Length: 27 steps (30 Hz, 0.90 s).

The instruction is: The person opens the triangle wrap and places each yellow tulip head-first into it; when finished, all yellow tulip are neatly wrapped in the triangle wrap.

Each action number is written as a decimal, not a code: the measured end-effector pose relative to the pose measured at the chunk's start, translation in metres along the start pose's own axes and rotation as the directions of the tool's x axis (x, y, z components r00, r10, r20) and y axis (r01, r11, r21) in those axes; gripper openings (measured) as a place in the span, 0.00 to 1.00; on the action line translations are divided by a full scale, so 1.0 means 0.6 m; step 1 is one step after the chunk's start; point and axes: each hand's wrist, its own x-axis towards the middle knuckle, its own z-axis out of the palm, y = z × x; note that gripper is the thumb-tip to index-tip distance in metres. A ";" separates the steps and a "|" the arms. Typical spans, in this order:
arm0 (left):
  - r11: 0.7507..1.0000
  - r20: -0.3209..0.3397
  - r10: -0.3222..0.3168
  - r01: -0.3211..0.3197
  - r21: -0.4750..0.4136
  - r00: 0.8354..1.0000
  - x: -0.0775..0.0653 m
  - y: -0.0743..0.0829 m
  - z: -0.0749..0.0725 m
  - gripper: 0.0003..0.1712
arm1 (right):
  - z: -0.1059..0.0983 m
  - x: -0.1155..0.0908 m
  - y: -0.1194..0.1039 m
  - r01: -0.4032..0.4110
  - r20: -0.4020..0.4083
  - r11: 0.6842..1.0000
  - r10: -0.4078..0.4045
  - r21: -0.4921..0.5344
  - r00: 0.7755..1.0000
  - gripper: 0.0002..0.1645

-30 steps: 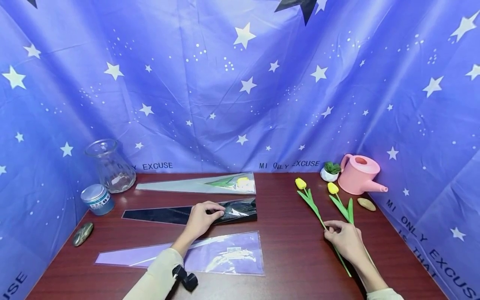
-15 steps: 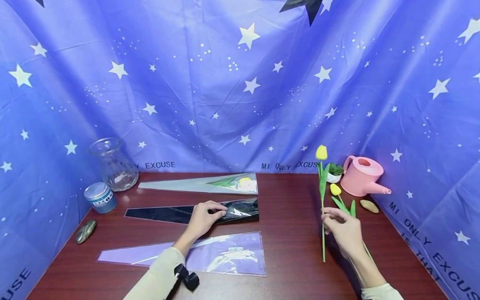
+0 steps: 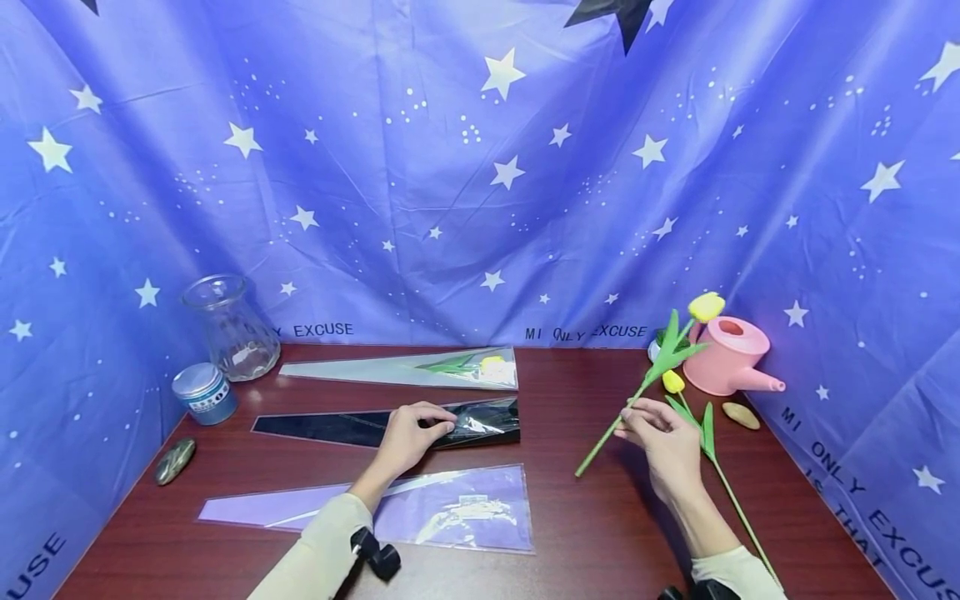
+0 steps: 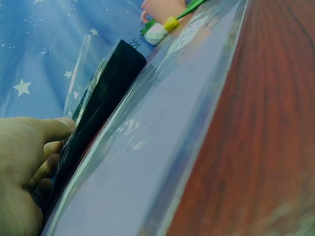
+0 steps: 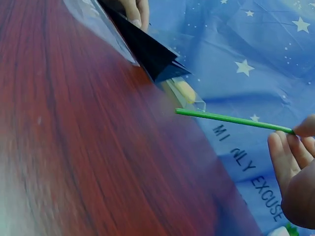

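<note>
My left hand (image 3: 408, 433) pinches the clear film of a black flower sleeve (image 3: 322, 427), the middle of three tapered sleeves on the table. In the right wrist view the wide end of this black sleeve (image 5: 150, 54) gapes. My right hand (image 3: 663, 442) pinches the green stem of a yellow tulip (image 3: 663, 360) between thumb and fingers. The tulip is held up at a slant, bloom to the upper right, the stem's cut end (image 5: 184, 112) toward the sleeves. Another yellow tulip (image 3: 707, 437) lies on the table, partly behind my right hand and forearm.
Behind lies a whitish sleeve (image 3: 352, 372) with a tulip inside; in front, a purple sleeve (image 3: 427, 512). A glass vase (image 3: 243, 337), blue jar (image 3: 205, 396) and dark stone (image 3: 176, 461) stand left. A pink watering can (image 3: 723, 358), potted succulent (image 3: 660, 354) and tan stone (image 3: 741, 415) are right.
My right hand has lifted the tulip off the table and swung it from leaning left, through upright, to leaning right, moving slightly left. My left hand stays on the black sleeve.
</note>
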 end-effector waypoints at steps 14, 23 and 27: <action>1.000 0.005 -0.021 0.021 0.000 1.000 -0.005 0.003 -0.002 0.07 | 0.092 -0.003 0.052 -0.004 -0.225 0.960 0.069 0.280 0.972 0.08; 1.000 0.003 -0.006 0.006 0.007 1.000 -0.002 0.005 -0.002 0.07 | 0.149 -0.017 0.093 -0.049 -0.195 0.979 0.088 0.198 0.977 0.08; 1.000 0.007 -0.009 0.009 0.016 1.000 -0.003 0.005 -0.001 0.07 | 0.164 -0.024 0.105 -0.073 -0.187 0.981 0.106 0.177 0.977 0.09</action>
